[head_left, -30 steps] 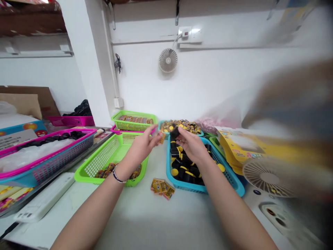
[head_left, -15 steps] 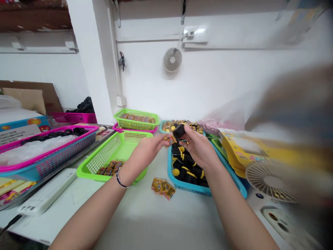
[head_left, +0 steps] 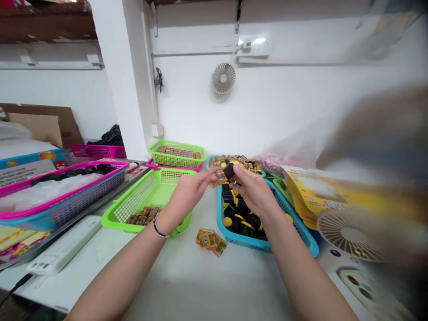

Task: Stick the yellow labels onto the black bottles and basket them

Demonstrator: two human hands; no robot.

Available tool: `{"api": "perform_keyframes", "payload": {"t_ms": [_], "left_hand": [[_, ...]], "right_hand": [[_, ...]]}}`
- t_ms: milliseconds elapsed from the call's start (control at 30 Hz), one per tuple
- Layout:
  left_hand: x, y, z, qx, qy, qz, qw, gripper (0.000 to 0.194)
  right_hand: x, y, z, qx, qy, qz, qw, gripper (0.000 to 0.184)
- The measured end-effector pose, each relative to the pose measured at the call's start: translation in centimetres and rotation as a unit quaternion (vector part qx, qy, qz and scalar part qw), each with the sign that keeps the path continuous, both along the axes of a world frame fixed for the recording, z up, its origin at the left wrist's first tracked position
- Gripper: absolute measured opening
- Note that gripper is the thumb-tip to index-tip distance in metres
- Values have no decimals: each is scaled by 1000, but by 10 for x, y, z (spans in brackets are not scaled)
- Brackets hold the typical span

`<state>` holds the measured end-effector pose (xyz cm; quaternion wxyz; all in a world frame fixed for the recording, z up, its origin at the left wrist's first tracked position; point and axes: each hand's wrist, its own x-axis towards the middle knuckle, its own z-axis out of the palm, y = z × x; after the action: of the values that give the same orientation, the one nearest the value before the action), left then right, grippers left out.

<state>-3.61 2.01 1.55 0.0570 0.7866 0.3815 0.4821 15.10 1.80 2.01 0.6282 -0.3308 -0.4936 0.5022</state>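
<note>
A: Left grip (head_left: 187,191)?

B: Narrow. Pinched on a small orange printed piece (head_left: 219,179) at the fingertips.

A: Right grip (head_left: 257,194)?

B: Curled around a black cylinder (head_left: 228,170), up near the far end of the blue basket (head_left: 247,243), just beside the printed piece. Touching or apart: cannot tell, too small.

A: Likeliest trouble?

B: Crooked meeting of piece and cylinder, probably. Cause: thin-looking piece, easily bent or creased under uneven finger pressure.

A: Drop risk?

B: Some. Smooth-looking cylinder, mostly fingertip hold. Could slip, roll in among the capped cylinders (head_left: 245,229) and get lost in the heap.

A: Loose pieces (head_left: 211,240)?

B: Overlapping in a small pile on the desk (head_left: 187,281), just left of the blue basket's near end. Could scatter from a careless reach, or from the right-hand fan (head_left: 351,235) if running; cannot tell.

A: Green basket (head_left: 115,223)?

B: At left, with patterned cylinders (head_left: 142,215) grouped at the near end. Could get bumped, given a left arm so close across the near corner.
</note>
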Motion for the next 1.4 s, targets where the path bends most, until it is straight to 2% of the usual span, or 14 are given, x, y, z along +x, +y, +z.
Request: {"api": "perform_keyframes", "payload": {"t_ms": [133, 233, 333, 433, 533, 600, 733, 800, 900, 967, 1033, 1133, 1300, 1400], "left_hand": [[4, 1, 0, -134, -111, -90, 981, 35], [6, 1, 1, -272, -231, -208, 911, 51], [6, 0, 2, -300, -290, -245, 875, 68], [4, -1, 2, -261, -274, -207, 902, 84], [3, -1, 2, -200, -244, -179, 932, 94], [2, -3, 3, -209, -256, -197, 923, 99], [3, -7, 7, -303, -291, -282, 863, 106], [4, -9, 8, -306, -307, -290, 853, 106], [6, -9, 8, -268, -354, -251, 860, 103], [6, -9, 9, -247, -378, -234, 861, 102], [5, -9, 10, -232, -391, -230, 860, 102], [4, -11, 12, -204, -401, -210, 868, 101], [5, -12, 10, -211, -359, -187, 890, 95], [6, -8, 3, -295, -320, -234, 870, 91]], "right_hand": [[-2, 3, -6, 13, -37, -14, 999, 36], [-1, 4, -9, 67, -108, -45, 991, 37], [0, -1, -6, 146, -204, -54, 966, 33], [2, -9, 0, 189, -255, -45, 947, 28], [6, -11, 2, 183, -235, -24, 954, 33], [10, -10, 0, 187, -216, 17, 958, 37], [16, -8, 0, 227, -221, 78, 945, 42], [15, -12, 4, 238, -259, 47, 935, 37], [10, -18, 7, 273, -281, -95, 915, 31], [3, -19, 5, 317, -300, -151, 887, 30], [-5, -17, -2, 366, -338, -150, 854, 38], [-19, -14, -13, 422, -380, -160, 807, 66], [-30, -12, -21, 479, -369, -252, 756, 52], [-32, -12, -25, 488, -385, -227, 750, 52]]}}
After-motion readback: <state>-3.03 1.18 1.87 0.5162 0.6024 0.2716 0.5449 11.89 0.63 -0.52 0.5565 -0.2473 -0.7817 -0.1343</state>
